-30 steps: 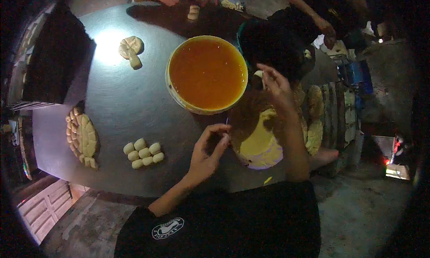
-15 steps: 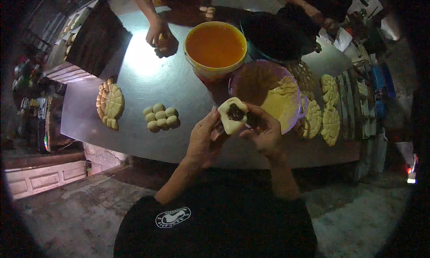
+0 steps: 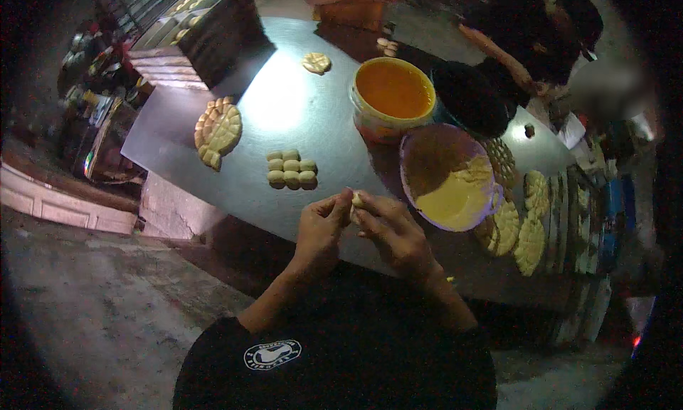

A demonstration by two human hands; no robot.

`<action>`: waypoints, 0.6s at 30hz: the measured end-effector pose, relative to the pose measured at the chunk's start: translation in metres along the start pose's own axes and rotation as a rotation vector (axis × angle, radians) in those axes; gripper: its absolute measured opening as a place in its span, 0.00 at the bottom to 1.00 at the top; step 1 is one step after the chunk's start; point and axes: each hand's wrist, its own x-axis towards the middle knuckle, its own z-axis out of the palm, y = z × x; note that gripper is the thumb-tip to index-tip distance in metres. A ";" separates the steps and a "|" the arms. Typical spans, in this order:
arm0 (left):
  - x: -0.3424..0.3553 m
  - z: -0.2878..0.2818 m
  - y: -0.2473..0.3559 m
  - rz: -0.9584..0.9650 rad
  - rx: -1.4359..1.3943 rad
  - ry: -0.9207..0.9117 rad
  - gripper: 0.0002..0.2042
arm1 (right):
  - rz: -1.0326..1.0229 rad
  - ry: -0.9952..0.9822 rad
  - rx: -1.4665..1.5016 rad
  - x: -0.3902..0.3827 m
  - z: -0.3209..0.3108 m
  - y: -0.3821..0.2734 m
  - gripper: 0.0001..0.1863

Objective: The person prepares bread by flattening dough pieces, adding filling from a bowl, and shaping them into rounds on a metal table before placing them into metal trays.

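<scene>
In front of my chest, over the near edge of the metal table, I pinch a small piece of pale dough (image 3: 356, 200) between both hands. My left hand (image 3: 318, 232) grips it with thumb and fingertips. My right hand (image 3: 400, 233) closes on its other side, hiding most of it; no dark filling shows now. Beyond my left hand, pale dough balls (image 3: 292, 170) sit packed together in rows. To the right of my hands is a purple basin (image 3: 496, 200) holding a yellow, paste-like mass.
A white bucket (image 3: 380, 130) of orange contents stands behind the basin, beside a dark tub (image 3: 469, 100). Dough clusters lie left (image 3: 219, 132) and right (image 3: 530, 246). Stacked trays (image 3: 167, 68) rise at the far left. Two people are across the table (image 3: 274, 136).
The dough, earlier spread with dark filling showing, is now gathered between my fingertips. My view has turned right. The co-worker's hand has left the table at the far left, where a small dough cluster shows.
</scene>
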 end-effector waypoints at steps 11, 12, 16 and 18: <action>0.004 -0.071 0.040 0.271 0.270 -0.173 0.13 | 0.191 -0.209 0.257 0.068 0.037 -0.011 0.14; 0.008 -0.079 0.044 0.341 0.227 -0.193 0.12 | 0.210 -0.210 0.224 0.078 0.044 -0.012 0.13; 0.030 -0.126 0.069 0.377 0.192 -0.222 0.13 | 0.348 -0.126 0.331 0.112 0.096 -0.009 0.17; 0.044 -0.157 0.079 0.274 0.186 -0.216 0.15 | 0.352 -0.146 0.434 0.134 0.120 -0.012 0.21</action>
